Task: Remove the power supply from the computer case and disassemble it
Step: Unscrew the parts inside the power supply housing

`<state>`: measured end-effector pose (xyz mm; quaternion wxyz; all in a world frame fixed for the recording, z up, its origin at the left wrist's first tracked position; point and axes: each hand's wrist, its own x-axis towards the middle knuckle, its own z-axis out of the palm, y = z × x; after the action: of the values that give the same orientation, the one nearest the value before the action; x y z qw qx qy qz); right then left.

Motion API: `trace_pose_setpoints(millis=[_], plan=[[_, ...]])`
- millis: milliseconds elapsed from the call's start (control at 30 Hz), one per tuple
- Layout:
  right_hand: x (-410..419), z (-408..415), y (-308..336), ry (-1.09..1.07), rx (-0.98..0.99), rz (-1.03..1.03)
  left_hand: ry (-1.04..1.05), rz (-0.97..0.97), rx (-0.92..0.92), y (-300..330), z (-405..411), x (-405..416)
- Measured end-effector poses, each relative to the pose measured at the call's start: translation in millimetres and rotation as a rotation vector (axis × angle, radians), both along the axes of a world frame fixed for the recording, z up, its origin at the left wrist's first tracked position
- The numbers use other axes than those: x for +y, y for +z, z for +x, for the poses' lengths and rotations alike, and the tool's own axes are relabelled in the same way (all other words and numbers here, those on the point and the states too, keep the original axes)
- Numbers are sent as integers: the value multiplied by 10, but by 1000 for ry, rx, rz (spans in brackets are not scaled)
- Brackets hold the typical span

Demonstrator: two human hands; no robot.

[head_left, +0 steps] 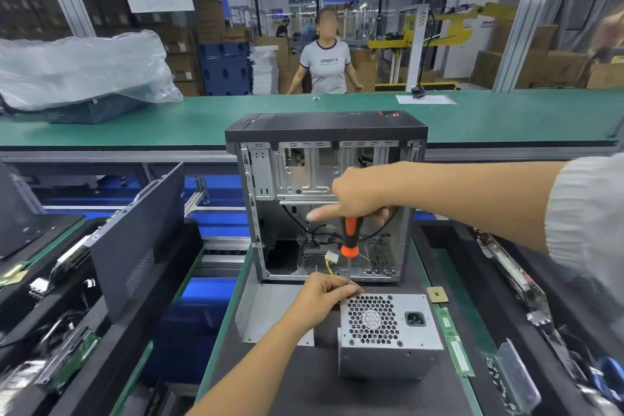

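Note:
The grey power supply (388, 338) stands on the dark mat in front of the open computer case (324, 199), its honeycomb fan grille and power socket facing up. My right hand (361, 196) grips the orange-and-black handle of a screwdriver (350, 240) held upright, forefinger stretched out to the left. The shaft points down at the supply's far left top corner. My left hand (324, 297) pinches the shaft's tip at that corner. A yellow-wired white connector (331, 257) hangs inside the case.
A grey metal side panel (266, 311) lies left of the supply. A RAM stick (454, 341) and a small chip (437, 294) lie to its right. Bins of parts flank both sides. A person (326, 57) stands beyond the green conveyor (169, 125).

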<state>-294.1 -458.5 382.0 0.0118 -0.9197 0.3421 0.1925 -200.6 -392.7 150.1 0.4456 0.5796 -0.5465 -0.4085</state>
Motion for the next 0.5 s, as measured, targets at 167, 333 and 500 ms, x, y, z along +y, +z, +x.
trace_pose_setpoints(millis=[167, 333, 500], plan=[[-2, 37, -79, 219, 126, -158, -47, 36, 19, 39, 10, -23], [35, -18, -69, 559, 148, -179, -78, 37, -13, 75, 13, -36], [-13, 57, 56, -2, 3, 114, -51, 20, -89, 77, 10, -34]])
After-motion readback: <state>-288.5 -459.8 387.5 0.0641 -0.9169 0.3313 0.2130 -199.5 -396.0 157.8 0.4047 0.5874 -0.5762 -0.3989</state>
